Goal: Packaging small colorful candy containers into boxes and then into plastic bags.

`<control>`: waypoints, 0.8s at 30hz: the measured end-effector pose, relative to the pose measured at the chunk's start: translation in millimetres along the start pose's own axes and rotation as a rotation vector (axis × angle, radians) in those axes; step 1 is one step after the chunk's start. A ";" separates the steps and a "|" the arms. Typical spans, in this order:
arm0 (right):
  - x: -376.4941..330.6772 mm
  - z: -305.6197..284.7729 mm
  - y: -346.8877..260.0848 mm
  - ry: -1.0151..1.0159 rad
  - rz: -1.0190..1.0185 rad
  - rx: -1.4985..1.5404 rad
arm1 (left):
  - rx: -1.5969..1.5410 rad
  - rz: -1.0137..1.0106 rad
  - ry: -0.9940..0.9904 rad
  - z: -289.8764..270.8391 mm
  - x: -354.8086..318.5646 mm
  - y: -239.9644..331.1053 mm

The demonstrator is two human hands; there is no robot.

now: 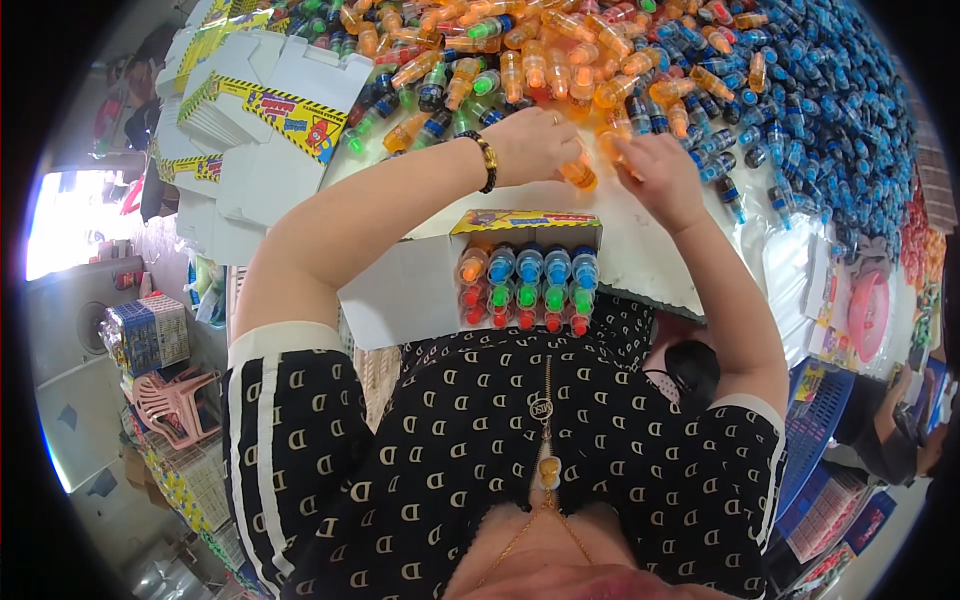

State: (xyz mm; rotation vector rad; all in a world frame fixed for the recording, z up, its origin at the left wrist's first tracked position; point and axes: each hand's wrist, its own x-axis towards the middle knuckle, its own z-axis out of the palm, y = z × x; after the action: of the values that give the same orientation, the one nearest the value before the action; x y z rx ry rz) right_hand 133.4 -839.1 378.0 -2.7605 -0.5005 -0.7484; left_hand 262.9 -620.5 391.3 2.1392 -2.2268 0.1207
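My left hand [540, 148], with a dark beaded bracelet at the wrist, is closed on a small orange bottle [580, 173] at the near edge of a bottle heap. Just to its right, my right hand [660, 180] has its fingers closed around another orange bottle [611, 147]. Nearer to me stands an open cardboard box [527, 222] with a yellow printed back flap. Rows of small capped bottles [528, 268] stand in it: one orange and several blue at the back, then green and red caps in front.
A large heap of blue bottles [810, 110] covers the right of the white table [650, 260], with orange bottles [560, 65] at the middle. Flattened white and yellow boxes [265, 120] are stacked at left. A pink basin [868, 315] lies at right. A pink plastic chair [175, 405] stands at lower left.
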 end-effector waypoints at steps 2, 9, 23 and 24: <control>-6.2 -10.6 -0.6 0.078 0.116 0.085 | -0.299 -0.248 0.020 -9.8 1.9 -0.3; -39.5 -33.6 -16.8 0.126 0.555 0.319 | -0.480 -0.524 0.069 -25.5 15.5 -5.8; -35.9 -59.6 -48.6 0.117 0.414 0.351 | -0.050 -0.327 -0.196 16.9 64.5 1.2; -33.3 -69.7 -52.1 0.076 0.385 0.422 | -0.208 -0.388 -0.074 1.1 59.8 2.9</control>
State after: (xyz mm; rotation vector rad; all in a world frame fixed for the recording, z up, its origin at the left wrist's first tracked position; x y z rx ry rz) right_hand 55.7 -822.0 426.3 -2.3225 -0.0868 -0.5730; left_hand 257.6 -680.1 395.7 2.4336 -1.7200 -0.1989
